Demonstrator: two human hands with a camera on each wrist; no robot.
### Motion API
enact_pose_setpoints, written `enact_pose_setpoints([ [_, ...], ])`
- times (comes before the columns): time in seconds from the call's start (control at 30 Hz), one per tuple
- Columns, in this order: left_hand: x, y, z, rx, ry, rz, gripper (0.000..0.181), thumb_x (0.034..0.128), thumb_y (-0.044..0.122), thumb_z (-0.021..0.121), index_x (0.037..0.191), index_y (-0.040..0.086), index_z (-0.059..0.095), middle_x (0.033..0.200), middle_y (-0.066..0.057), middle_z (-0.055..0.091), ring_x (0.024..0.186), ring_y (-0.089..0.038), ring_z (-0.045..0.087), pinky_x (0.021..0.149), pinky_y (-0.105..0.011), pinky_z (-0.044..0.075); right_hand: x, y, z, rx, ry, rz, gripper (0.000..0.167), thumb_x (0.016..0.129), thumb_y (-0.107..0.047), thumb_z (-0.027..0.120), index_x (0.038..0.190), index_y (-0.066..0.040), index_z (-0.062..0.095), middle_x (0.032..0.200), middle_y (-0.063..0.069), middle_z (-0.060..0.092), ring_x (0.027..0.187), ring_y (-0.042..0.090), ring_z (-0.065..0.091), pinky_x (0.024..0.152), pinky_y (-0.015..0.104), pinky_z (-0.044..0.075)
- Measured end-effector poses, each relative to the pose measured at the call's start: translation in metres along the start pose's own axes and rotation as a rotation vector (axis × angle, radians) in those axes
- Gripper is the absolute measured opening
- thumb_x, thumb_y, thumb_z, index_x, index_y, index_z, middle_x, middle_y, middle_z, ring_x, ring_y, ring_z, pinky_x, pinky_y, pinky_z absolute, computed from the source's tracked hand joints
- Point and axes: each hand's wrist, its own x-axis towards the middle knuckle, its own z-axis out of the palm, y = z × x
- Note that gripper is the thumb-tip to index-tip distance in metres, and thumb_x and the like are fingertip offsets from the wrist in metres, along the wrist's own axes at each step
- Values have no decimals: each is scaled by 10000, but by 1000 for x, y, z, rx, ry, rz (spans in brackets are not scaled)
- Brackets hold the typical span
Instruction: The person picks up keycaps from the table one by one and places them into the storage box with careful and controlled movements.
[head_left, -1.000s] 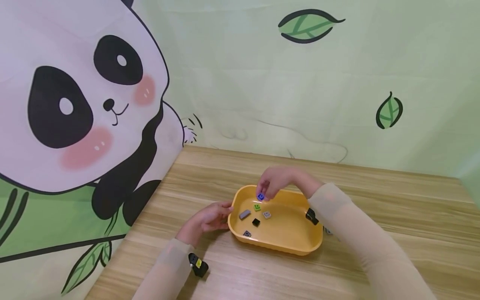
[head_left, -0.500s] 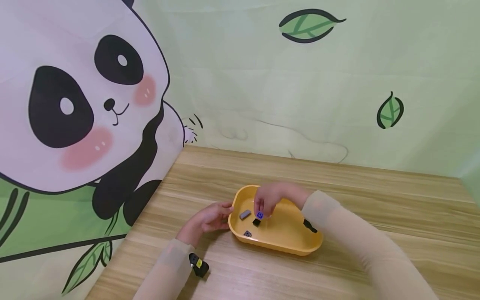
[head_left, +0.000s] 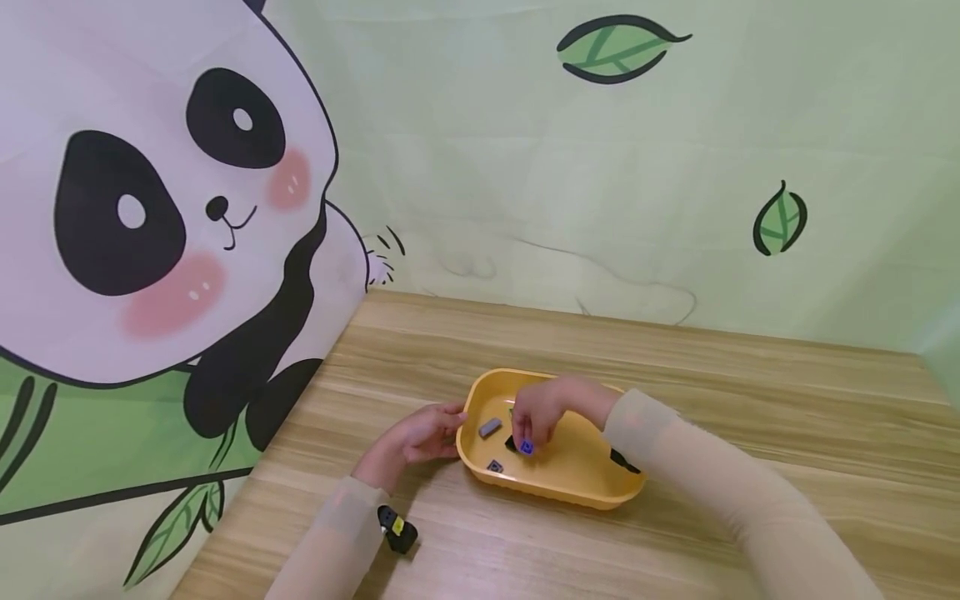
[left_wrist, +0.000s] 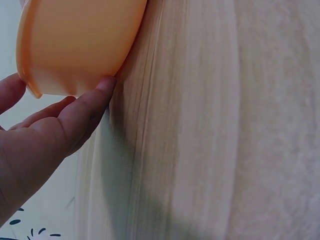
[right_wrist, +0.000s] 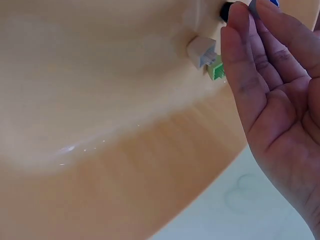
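My left hand holds the left end of a yellow plastic tray. In the left wrist view its thumb touches the rim and a fingertip lies low against the outer wall. Inside the tray, my right hand pinches a small blue toy brick between thumb and fingers, low over the floor. A black brick is right beside these fingers. A long grey brick and a dark grey brick lie toward the left end. The right wrist view shows a pale grey brick and a green brick near the hand.
The tray stands on a wood-grain table. Behind it rises a pale green cloth backdrop printed with a panda and leaves. Black wrist cameras sit at the left wrist and, partly hidden, at the right wrist.
My right hand has carried the blue brick from the tray's far rim down and nearer into the tray, beside the black brick. The left hand and the tray stay in place.
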Motion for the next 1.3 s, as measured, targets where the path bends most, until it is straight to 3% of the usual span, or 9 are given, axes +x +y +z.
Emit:
enact_pose_setpoints([
  [0.33, 0, 0, -1, 2, -11, 0, 577, 1096, 148, 345, 1602, -70, 174, 1618, -293, 313, 1213, -146, 528, 1054, -381, 482, -1, -2, 9, -14, -39, 48, 246, 870, 80, 700, 1071, -45, 769, 972, 28, 760, 753, 41, 593, 738, 200, 578],
  [0.63, 1, -2, -1, 5, -10, 9, 572, 1092, 146, 347, 1596, -75, 189, 1579, -279, 369, 1136, -101, 547, 980, -328, 494, 3, -2, 13, -16, -67, 96, 193, 858, 58, 756, 1022, -42, 770, 904, -24, 720, 769, 53, 595, 776, 237, 596],
  [0.83, 1, -3, -3, 19, -10, 12, 577, 1094, 153, 351, 1597, -77, 184, 1570, -284, 379, 1159, -121, 543, 1001, -350, 494, 4, -4, 15, -24, -78, 105, 188, 853, 62, 760, 993, -63, 768, 861, -62, 665, 772, 68, 591, 791, 269, 600],
  [1.13, 3, -3, -3, 15, -10, 12, 573, 1094, 152, 353, 1595, -76, 192, 1508, -230, 450, 1119, -108, 543, 941, -302, 500, 5, -7, 15, -34, -80, 105, 202, 825, 81, 776, 955, -72, 760, 819, -66, 646, 741, 66, 578, 740, 240, 579],
  [1.3, 2, -3, -3, 15, -13, 10, 576, 1096, 156, 353, 1597, -75, 186, 1563, -268, 393, 1149, -121, 542, 967, -315, 498, 6, -8, 16, -40, -86, 96, 207, 818, 89, 776, 963, -58, 759, 795, -63, 647, 732, 52, 578, 720, 210, 567],
])
